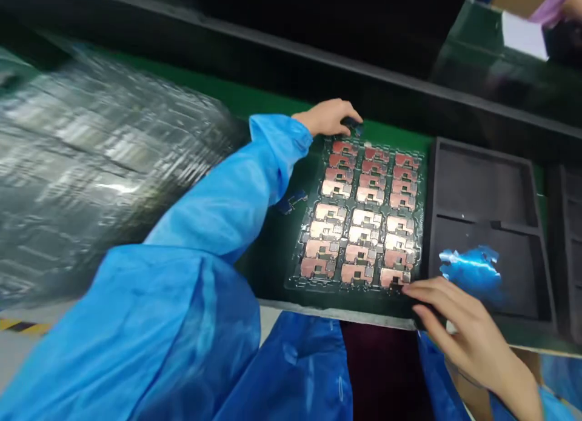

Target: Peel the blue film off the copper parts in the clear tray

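Observation:
A clear plastic tray [295, 283] holds rows of small copper-coloured circuit boards [364, 234] with cut-outs. My left hand [328, 117] reaches over the tray's far edge, its fingers curled round a small dark blue board [353, 126], partly hidden. At the near right corner of the tray is my right hand [464, 321], fingers stretched out and thumb apart. Its fingertips are at the last copper-coloured board there; whether they touch it I cannot tell. Another small dark blue piece [292, 201] lies left of the tray, beside my left sleeve.
Stacked clear plastic trays [104, 166], blurred, stand at the left. To the right lies a black compartment box [486, 188] with shiny blue pieces [473, 268] in its near section. A dark ledge [291, 48] runs along the back. Part of another person [557, 6] shows at top right.

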### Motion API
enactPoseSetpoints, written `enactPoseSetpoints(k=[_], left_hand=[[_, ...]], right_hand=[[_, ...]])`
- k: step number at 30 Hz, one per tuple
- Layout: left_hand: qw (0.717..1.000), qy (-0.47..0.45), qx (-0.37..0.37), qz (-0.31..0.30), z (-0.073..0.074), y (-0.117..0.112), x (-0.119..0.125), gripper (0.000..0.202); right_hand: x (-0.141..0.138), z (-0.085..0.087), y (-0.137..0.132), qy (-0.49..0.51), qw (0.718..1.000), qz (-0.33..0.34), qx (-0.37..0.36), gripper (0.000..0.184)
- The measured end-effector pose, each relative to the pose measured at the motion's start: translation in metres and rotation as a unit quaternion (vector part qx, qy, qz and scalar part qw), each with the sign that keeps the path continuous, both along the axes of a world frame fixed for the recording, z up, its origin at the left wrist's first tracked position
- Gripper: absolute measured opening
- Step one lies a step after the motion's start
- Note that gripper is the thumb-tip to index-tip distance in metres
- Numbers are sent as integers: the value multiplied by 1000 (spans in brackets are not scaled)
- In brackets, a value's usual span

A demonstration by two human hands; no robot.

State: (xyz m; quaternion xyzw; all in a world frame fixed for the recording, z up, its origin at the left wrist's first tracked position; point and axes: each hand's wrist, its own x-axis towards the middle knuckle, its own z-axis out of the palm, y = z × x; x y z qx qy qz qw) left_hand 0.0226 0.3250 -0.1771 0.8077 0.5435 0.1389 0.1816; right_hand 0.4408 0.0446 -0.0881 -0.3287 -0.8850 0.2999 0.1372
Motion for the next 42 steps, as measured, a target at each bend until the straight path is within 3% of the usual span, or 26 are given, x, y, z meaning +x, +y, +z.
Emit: enactPoseSetpoints(k=[2, 5, 10, 12, 14, 16, 18, 21, 24, 28, 32, 35, 38, 42], left_hand=[[1000, -7, -16, 11, -7, 4, -3, 53], [998, -19, -23, 50, -9, 3, -4, 43], [981, -88, 9, 173, -3, -22, -6, 26], [957, -162, 13, 242, 7, -45, -11, 20], [914, -259, 11, 311, 22, -79, -19, 11], [887, -319, 12, 334, 35, -121, -28, 12], [881, -326, 8, 343, 41, -163, -38, 24], [878, -280, -25, 387, 31, -211, -50, 31], [878, -222, -50, 421, 9, -237, -53, 28], [908, -45, 2, 417, -9, -252, -41, 24], [912, 91, 107, 386, -3, -253, -12, 35], [955, 85, 144, 243, 2, -241, 19, 40], [984, 91, 112, 103, -2, -226, 46, 45], [985, 128, 80, 84, -11, -217, 59, 50]], right_hand=[[-25, -27, -5, -10, 1000, 11, 8, 29], [-51, -57, -10, -50, 995, 8, 91, 34], [-76, -74, -8, -106, 973, 37, 200, 33], [-82, -77, -7, -117, 968, 35, 218, 31], [-84, -80, -6, -125, 963, 38, 235, 30], [-84, -83, -6, -129, 958, 44, 254, 30], [-82, -84, -6, -129, 953, 51, 270, 31], [-78, -85, -4, -125, 951, 64, 275, 34], [-74, -81, -1, -116, 959, 68, 249, 39], [-68, -66, 2, -103, 971, 47, 209, 41], [-64, -43, 14, -93, 975, 39, 199, 37], [-64, -29, 28, -83, 975, 41, 203, 36], [-67, -23, 36, -79, 974, 37, 210, 34], [-64, -28, 34, -76, 977, 30, 196, 32]])
